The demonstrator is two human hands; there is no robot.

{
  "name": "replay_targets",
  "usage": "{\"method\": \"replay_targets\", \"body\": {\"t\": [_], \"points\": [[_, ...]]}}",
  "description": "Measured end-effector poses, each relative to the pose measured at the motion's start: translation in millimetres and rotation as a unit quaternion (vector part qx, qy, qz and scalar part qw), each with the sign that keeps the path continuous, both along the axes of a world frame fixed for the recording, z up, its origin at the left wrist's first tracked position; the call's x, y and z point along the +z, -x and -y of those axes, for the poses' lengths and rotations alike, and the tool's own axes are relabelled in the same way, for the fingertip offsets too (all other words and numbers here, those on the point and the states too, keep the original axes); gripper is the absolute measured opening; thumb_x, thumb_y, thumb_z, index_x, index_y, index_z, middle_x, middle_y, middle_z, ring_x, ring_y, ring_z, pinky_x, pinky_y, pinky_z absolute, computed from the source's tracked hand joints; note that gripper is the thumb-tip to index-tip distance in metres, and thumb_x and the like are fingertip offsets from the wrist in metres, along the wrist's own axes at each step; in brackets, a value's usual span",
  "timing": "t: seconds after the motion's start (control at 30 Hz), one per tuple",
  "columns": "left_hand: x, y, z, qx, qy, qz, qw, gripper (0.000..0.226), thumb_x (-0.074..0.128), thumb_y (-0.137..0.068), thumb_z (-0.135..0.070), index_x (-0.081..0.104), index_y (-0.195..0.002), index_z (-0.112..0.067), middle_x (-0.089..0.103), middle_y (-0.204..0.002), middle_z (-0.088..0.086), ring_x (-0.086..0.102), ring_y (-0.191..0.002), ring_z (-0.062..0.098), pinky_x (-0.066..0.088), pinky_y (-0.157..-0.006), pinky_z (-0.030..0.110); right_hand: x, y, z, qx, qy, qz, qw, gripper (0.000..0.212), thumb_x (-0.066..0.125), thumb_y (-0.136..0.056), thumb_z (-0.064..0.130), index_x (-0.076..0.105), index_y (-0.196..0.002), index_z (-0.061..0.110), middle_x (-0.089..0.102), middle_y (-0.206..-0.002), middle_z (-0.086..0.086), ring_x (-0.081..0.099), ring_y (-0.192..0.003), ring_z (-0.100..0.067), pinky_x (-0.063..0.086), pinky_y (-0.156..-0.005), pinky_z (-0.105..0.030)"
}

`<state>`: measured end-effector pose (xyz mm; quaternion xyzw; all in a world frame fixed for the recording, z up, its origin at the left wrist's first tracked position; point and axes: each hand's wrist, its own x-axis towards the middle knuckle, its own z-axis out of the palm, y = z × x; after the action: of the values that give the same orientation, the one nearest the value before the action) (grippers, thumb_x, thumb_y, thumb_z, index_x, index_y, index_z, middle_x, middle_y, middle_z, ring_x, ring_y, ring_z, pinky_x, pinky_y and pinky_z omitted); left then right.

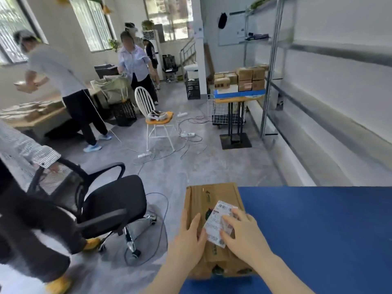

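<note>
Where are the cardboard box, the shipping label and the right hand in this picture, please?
cardboard box (199, 198): head view, on its bare top near the far edge.
shipping label (214, 225): head view, on its white printed middle.
right hand (244, 234): head view, on the back of the hand.

I've got bright daylight coming in from the windows (95, 24) at the back, and the panes are blown out to white glare. Shadows on the floor (212, 166) look soft and faint. The shelf rack (273, 60) on the right bows and smears toward the edge. The print on the label (213, 225) is too soft to read.
</note>
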<state>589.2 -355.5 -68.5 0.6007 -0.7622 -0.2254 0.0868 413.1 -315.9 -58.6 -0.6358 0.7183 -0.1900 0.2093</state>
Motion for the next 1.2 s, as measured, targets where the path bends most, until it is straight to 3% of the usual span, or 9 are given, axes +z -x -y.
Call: {"method": "replay_targets", "body": {"t": [0.13, 0.4, 0.57, 0.67, 0.8, 0.93, 1.03, 1.13, 1.2], "points": [[-21.0, -3.5, 26.3, -0.002, 0.015, 0.02, 1.0, 0.052, 0.03, -0.096, -0.053, 0.018, -0.146, -0.043, -0.017, -0.157, -0.015, 0.059, -0.099, 0.019, 0.051, -0.077, 0.034, -31.2, -4.0, 20.4, -0.008, 0.001, -0.019, 1.0, 0.05, 0.037, -0.092, 0.055, 0.03, -0.141, 0.043, 0.008, -0.155, 0.016, 0.003, -0.142, -0.026, 0.03, -0.11, -0.038], [-34.6, -4.7, 70.0, -0.052, -0.004, -0.038, 0.998, 0.054, 0.034, -0.096, -0.052, 0.017, -0.146, -0.045, -0.019, -0.157, -0.014, 0.054, -0.112, 0.023, 0.049, -0.085, 0.038, -35.4, -1.9, 45.9, -0.034, 0.023, -0.052, 0.998, 0.052, 0.033, -0.093, 0.056, 0.025, -0.143, 0.043, 0.007, -0.157, 0.013, 0.004, -0.143, -0.026, 0.036, -0.106, -0.037], [-31.1, -6.4, 85.5, -0.093, -0.018, -0.061, 0.994, 0.055, 0.039, -0.096, -0.049, 0.019, -0.146, -0.043, -0.016, -0.158, -0.012, 0.056, -0.112, 0.02, 0.044, -0.08, 0.03, -34.6, -8.4, 44.4, -0.059, 0.017, -0.072, 0.996, 0.051, 0.032, -0.095, 0.052, 0.025, -0.144, 0.04, 0.008, -0.158, 0.008, 0.006, -0.142, -0.033, 0.035, -0.106, -0.042], [-26.4, -4.1, 88.0, -0.107, -0.022, -0.072, 0.991, 0.054, 0.04, -0.096, -0.047, 0.021, -0.147, -0.041, -0.015, -0.158, -0.012, 0.045, -0.128, 0.023, 0.042, -0.089, 0.032, -30.5, -7.7, 45.1, -0.061, -0.002, -0.065, 0.996, 0.051, 0.032, -0.096, 0.051, 0.024, -0.145, 0.038, 0.005, -0.159, 0.006, 0.004, -0.143, -0.034, 0.032, -0.107, -0.046], [-6.8, 11.9, 73.6, -0.08, 0.049, 0.074, 0.993, 0.057, 0.026, -0.094, -0.058, 0.006, -0.147, -0.047, -0.015, -0.159, -0.005, 0.013, -0.142, 0.038, 0.025, -0.108, 0.058, -11.4, 11.6, 19.3, -0.093, 0.026, -0.049, 0.994, 0.056, 0.033, -0.095, 0.053, 0.015, -0.147, 0.041, -0.001, -0.16, 0.001, 0.0, -0.145, -0.026, 0.026, -0.11, -0.048], [47.3, 82.3, 48.5, -0.188, 0.121, 0.018, 0.975, 0.057, 0.028, -0.096, -0.055, 0.006, -0.147, -0.045, -0.006, -0.161, 0.002, 0.009, -0.145, 0.032, 0.016, -0.114, 0.055, 15.8, 67.4, -58.2, -0.224, 0.061, -0.033, 0.972, 0.06, 0.031, -0.095, 0.056, 0.009, -0.149, 0.04, -0.004, -0.16, 0.005, 0.0, -0.146, -0.017, 0.021, -0.113, -0.041], [73.8, 171.8, 5.0, -0.315, 0.097, -0.036, 0.943, 0.063, 0.041, -0.093, -0.049, 0.007, -0.147, -0.046, -0.002, -0.16, -0.002, 0.027, -0.139, 0.029, 0.033, -0.106, 0.051, 36.4, 118.2, -146.4, -0.35, 0.082, -0.031, 0.933, 0.06, 0.034, -0.094, 0.056, 0.012, -0.148, 0.04, 0.0, -0.16, 0.005, 0.004, -0.145, -0.017, 0.021, -0.114, -0.041], [79.1, 264.4, -80.6, -0.419, 0.046, -0.1, 0.901, 0.066, 0.051, -0.091, -0.037, 0.014, -0.144, -0.052, 0.005, -0.158, -0.008, 0.049, -0.113, 0.029, 0.053, -0.074, 0.044, 55.8, 159.4, -254.2, -0.472, 0.096, -0.048, 0.875, 0.061, 0.037, -0.094, 0.054, 0.017, -0.148, 0.035, 0.006, -0.159, 0.0, 0.01, -0.145, -0.02, 0.021, -0.114, -0.041], [77.9, 314.1, -154.9, -0.483, -0.001, -0.11, 0.869, 0.068, 0.052, -0.092, -0.033, 0.014, -0.144, -0.052, 0.005, -0.157, -0.008, 0.053, -0.101, 0.026, 0.053, -0.065, 0.04, 70.6, 178.0, -328.7, -0.542, 0.099, -0.063, 0.832, 0.059, 0.042, -0.094, 0.047, 0.025, -0.147, 0.031, 0.012, -0.158, -0.005, 0.015, -0.144, -0.022, 0.023, -0.113, -0.038]]}}
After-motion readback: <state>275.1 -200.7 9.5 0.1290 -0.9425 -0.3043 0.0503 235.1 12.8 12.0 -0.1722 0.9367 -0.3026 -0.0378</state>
